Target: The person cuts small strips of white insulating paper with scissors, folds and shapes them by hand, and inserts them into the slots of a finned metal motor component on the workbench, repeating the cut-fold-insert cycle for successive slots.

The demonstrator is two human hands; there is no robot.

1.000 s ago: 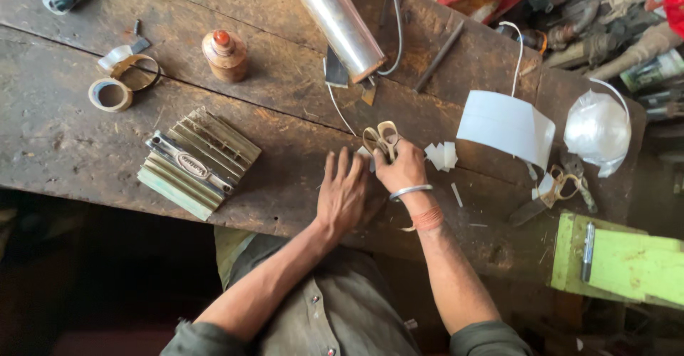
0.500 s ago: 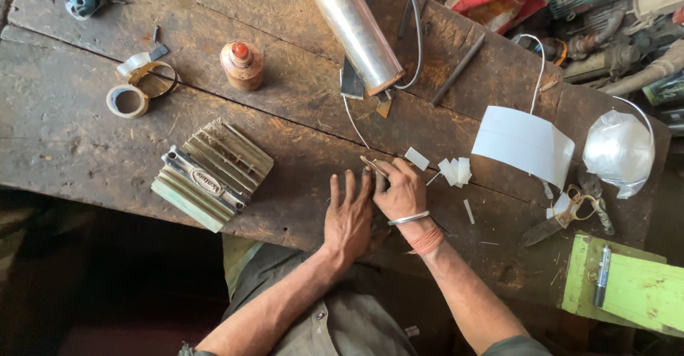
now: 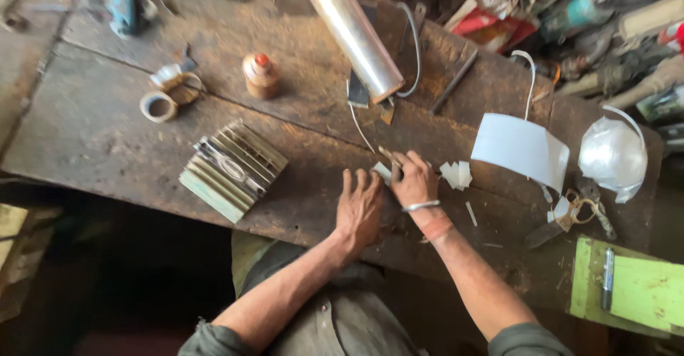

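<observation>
My left hand (image 3: 360, 210) lies flat on the worn wooden bench (image 3: 92, 138), palm down and fingers apart, its fingertips beside a small white paper piece (image 3: 382, 171). My right hand (image 3: 415, 181), with a metal bangle on the wrist, is closed around small scissors (image 3: 385, 153) whose tip pokes out past the fingers, right next to that piece. Cut white paper scraps (image 3: 456, 174) lie just to the right of my right hand. The blur hides how the blades stand.
A finned metal block (image 3: 231, 171) sits left of my hands. Behind them lie a shiny metal tube (image 3: 349, 32), a brown bottle (image 3: 260, 74) and tape rolls (image 3: 158, 106). To the right are a curved white sheet (image 3: 520, 149), a plastic bag (image 3: 613, 156), another pair of scissors (image 3: 570, 217) and a green board (image 3: 634, 288).
My right hand has lowered the scissors from upright, handles showing, down to the bench beside the white piece. My left hand stays flat next to it.
</observation>
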